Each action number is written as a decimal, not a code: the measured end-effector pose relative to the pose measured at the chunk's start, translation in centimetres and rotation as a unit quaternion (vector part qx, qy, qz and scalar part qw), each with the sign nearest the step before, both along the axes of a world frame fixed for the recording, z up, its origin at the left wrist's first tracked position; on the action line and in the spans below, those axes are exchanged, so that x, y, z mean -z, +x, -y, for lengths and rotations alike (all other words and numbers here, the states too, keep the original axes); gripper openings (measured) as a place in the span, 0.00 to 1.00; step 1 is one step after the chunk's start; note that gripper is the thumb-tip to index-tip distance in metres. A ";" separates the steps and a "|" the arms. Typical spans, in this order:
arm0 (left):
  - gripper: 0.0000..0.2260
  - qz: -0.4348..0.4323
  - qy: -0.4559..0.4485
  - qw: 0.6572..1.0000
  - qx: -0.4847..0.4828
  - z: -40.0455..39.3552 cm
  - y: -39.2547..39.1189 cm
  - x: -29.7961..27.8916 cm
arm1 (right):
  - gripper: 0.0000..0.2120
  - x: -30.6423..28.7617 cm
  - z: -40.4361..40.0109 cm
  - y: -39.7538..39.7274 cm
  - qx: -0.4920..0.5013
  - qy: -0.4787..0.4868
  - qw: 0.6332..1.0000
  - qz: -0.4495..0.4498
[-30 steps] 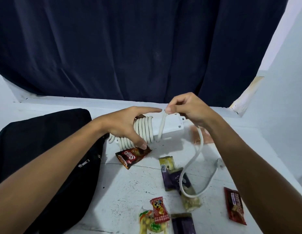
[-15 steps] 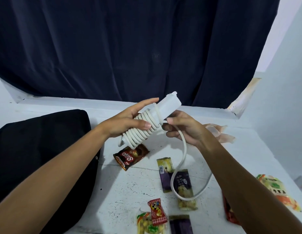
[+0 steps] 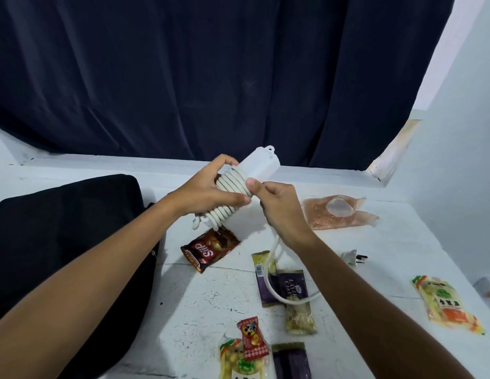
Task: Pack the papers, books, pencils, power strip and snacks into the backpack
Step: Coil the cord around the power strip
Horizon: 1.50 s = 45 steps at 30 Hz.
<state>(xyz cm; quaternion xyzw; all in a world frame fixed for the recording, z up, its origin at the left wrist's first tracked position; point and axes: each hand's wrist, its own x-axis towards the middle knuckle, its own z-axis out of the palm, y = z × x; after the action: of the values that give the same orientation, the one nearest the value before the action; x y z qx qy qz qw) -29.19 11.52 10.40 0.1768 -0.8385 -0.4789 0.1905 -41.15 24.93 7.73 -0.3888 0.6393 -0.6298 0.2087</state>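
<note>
At the centre of the frame the left hand (image 3: pixel 208 194) grips the white power strip (image 3: pixel 258 167) around its wrapped middle, thumb pressed over the coils, with the strip's bare end tilted toward the upper right. The right hand (image 3: pixel 279 209) pinches the free cord (image 3: pixel 271 280) just beside the last coil, feeding it onto the body. From there the cord drops down across the purple snack packet (image 3: pixel 289 287) on the table (image 3: pixel 200 299) and appears to run under the right forearm toward the plug (image 3: pixel 353 257) lying at the right; that stretch is hidden, so the link is a guess.

The step in hand looks like winding the remaining cord before packing. To do it well, each turn should lie snug against the one before, with the left thumb pinning the newest loop so the stack cannot spring loose. The slack should be lifted clear of the snacks rather than dragged, or the purple packet may ride along. The plug wants tucking under a coil at the end.

The black backpack (image 3: pixel 60 242) lies at the left of the frame, its opening not visible. Other snacks, such as the brown Slip packet (image 3: pixel 208 248) and the yellow-orange bag (image 3: pixel 443 302) at far right, await packing.
</note>
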 end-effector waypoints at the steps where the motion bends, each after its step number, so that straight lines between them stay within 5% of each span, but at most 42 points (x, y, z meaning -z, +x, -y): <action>1: 0.31 0.003 -0.019 1.000 -0.014 0.0 -0.1 0.2 | 0.20 0.3 0.3 0.1 0.020 0.007 1.000 -0.008; 16: 0.30 0.005 -0.253 0.960 -0.117 -0.6 -0.5 1.0 | 0.12 -0.1 1.0 0.3 0.085 0.045 0.995 -0.024; 21: 0.33 0.056 -0.327 0.929 -0.166 0.6 -0.1 0.5 | 0.09 -0.9 -0.8 -0.7 -0.036 0.137 0.981 0.130; 28: 0.34 0.116 -0.313 0.926 -0.175 0.6 -0.1 -0.2 | 0.08 -2.5 -1.5 -0.8 -0.071 0.285 0.946 -0.137; 32: 0.34 0.148 -0.273 0.935 -0.171 0.5 0.0 -1.0 | 0.06 -3.6 -1.0 0.2 0.012 0.258 0.882 -0.395; 37: 0.40 0.269 -0.239 0.931 -0.057 0.5 0.6 -2.2 | 0.09 -6.0 -0.4 -0.9 -0.041 0.192 0.786 -0.587; 41: 0.39 0.305 -0.182 0.931 0.082 0.2 1.2 -2.0 | 0.06 -7.5 0.4 -2.1 -0.121 0.185 0.863 -0.453; 45: 0.34 0.185 -0.025 0.966 0.182 0.1 2.3 -0.6 | 0.11 -7.8 0.4 -3.7 -0.191 0.163 0.921 -0.299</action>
<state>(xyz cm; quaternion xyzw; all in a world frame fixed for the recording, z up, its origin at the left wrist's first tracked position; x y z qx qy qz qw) -26.93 11.46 11.03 0.1022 -0.8888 -0.4436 -0.0534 -44.89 24.50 15.51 -0.6345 0.6791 -0.3195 0.1850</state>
